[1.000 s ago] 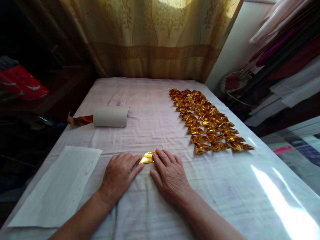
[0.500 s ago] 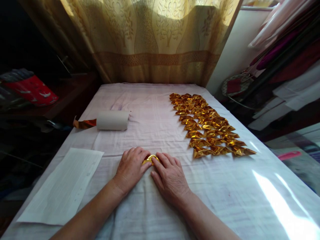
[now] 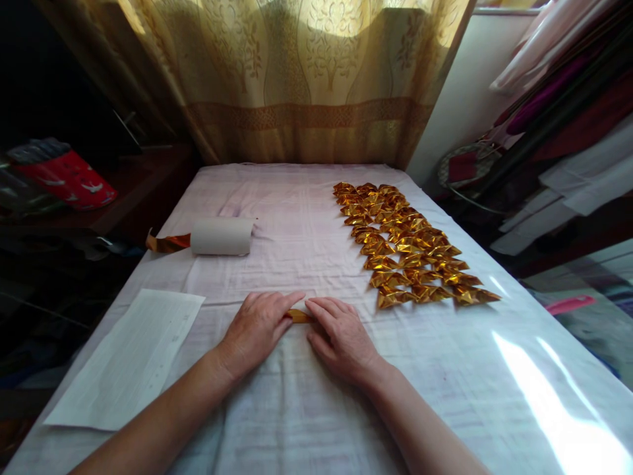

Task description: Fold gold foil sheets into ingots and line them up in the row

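Note:
A small folded piece of gold foil paper point(image 3: 299, 316) lies on the white cloth-covered table point(image 3: 297, 409), mostly hidden between my two hands. My left hand point(image 3: 257, 324) lies palm down with its fingertips pressed on the foil's left end. My right hand point(image 3: 340, 336) lies palm down with its fingers pressed on the foil's right end. To the right, several finished gold foil folds point(image 3: 408, 247) lie in neat rows reaching toward the curtain.
A white roll with a gold foil tail point(image 3: 217, 236) lies at the back left. A sheet of white paper point(image 3: 131, 356) sits at the front left. A patterned curtain point(image 3: 297, 79) hangs behind. Shelves with stacked fabric point(image 3: 568, 119) stand on the right; a red bag point(image 3: 66, 181) on the left.
The gold foil has been folded narrower and flatter and shows less. Both hands have shifted slightly while pressing it. The camera view has tilted a little.

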### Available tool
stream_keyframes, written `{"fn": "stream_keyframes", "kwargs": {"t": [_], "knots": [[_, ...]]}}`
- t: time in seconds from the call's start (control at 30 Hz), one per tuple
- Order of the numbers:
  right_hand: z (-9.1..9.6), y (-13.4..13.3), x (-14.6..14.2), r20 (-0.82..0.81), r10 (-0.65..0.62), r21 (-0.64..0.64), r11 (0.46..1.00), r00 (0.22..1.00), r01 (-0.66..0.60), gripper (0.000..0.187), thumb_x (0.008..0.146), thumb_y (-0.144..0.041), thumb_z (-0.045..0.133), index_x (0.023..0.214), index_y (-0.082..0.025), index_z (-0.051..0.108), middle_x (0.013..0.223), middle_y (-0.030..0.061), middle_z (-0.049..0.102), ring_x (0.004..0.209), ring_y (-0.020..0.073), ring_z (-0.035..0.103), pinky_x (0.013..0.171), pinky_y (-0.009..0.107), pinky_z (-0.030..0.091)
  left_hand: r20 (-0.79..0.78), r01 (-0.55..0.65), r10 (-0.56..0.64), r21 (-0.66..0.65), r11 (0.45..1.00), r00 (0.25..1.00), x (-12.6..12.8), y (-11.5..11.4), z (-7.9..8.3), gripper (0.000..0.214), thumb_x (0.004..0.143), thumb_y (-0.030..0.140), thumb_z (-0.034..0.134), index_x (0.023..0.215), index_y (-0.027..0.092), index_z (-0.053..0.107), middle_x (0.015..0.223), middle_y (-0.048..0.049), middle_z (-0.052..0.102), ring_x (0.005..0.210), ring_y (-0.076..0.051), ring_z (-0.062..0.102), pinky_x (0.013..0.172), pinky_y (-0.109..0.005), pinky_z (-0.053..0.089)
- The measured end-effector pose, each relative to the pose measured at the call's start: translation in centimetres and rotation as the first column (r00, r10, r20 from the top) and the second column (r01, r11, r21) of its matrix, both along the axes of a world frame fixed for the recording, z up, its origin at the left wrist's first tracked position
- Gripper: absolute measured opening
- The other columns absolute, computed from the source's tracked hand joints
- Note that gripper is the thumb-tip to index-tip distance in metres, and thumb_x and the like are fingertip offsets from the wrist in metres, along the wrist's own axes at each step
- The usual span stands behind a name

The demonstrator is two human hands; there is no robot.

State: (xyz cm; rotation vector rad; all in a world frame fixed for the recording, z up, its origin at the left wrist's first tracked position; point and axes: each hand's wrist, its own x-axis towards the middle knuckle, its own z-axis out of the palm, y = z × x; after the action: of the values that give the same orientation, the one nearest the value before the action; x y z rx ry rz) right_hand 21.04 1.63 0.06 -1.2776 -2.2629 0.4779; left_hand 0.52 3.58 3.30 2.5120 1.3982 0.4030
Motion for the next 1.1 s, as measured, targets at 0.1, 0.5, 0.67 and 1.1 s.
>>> {"fn": "stream_keyframes", "kwargs": {"t": [0.1, 0.5, 0.67, 1.1], "knots": [[-0.4, 0.4, 0.6, -0.054, 0.030, 0.024, 0.999, 0.998, -0.028, 0.052, 0.081, -0.007, 0.053, 0.131, -0.020, 0.057, 0.128, 0.0099, 0.064, 0.116, 0.0248, 0.057, 0.097, 0.042, 0.046, -0.019, 0.097, -0.095, 0.129, 0.987, 0.995, -0.5, -0.1, -0.4, 0.035, 0.092, 0.019, 0.061, 0.124, 0.033, 0.062, 0.091, 0.0006, 0.069, 0.087, -0.019, 0.062, 0.083, -0.035, 0.043], [-1.2, 1.0, 0.9, -0.008, 0.051, 0.382, 0.923, 0.999, -0.044, 0.034, 0.089, -0.014, 0.061, 0.117, -0.031, 0.070, 0.129, 0.0088, 0.064, 0.112, 0.0234, 0.060, 0.089, 0.039, 0.050, 0.183, 0.219, -0.272, 0.265, 0.939, 0.945, -1.8, 0.3, 0.1, 0.024, 0.098, 0.020, 0.049, 0.099, 0.027, 0.072, 0.095, -0.0011, 0.072, 0.091, -0.016, 0.065, 0.086, -0.033, 0.045], [-0.4, 0.8, 0.5, 0.050, 0.107, 0.456, 0.882, 0.993, -0.118, 0.015, 0.091, -0.019, 0.065, 0.098, -0.029, 0.074, 0.123, 0.0051, 0.068, 0.112, 0.0212, 0.059, 0.088, 0.035, 0.046, 0.068, 0.249, -0.305, 0.429, 0.869, 0.950, -2.9, 1.5, -1.5, 0.017, 0.096, 0.022, 0.056, 0.098, 0.026, 0.072, 0.114, -0.0048, 0.072, 0.114, -0.023, 0.061, 0.099, -0.043, 0.045], [0.1, 1.1, 0.3, -0.093, 0.245, 0.120, 0.965, 0.965, -0.234, 0.014, 0.096, -0.022, 0.059, 0.098, -0.025, 0.072, 0.104, 0.0025, 0.075, 0.101, 0.0171, 0.065, 0.091, 0.034, 0.045, 0.072, 0.072, -0.083, 0.138, 0.988, 0.994, -2.3, -2.0, -2.3, 0.021, 0.096, 0.030, 0.055, 0.110, 0.024, 0.069, 0.120, -0.0059, 0.070, 0.116, -0.024, 0.062, 0.110, -0.052, 0.037]]}}
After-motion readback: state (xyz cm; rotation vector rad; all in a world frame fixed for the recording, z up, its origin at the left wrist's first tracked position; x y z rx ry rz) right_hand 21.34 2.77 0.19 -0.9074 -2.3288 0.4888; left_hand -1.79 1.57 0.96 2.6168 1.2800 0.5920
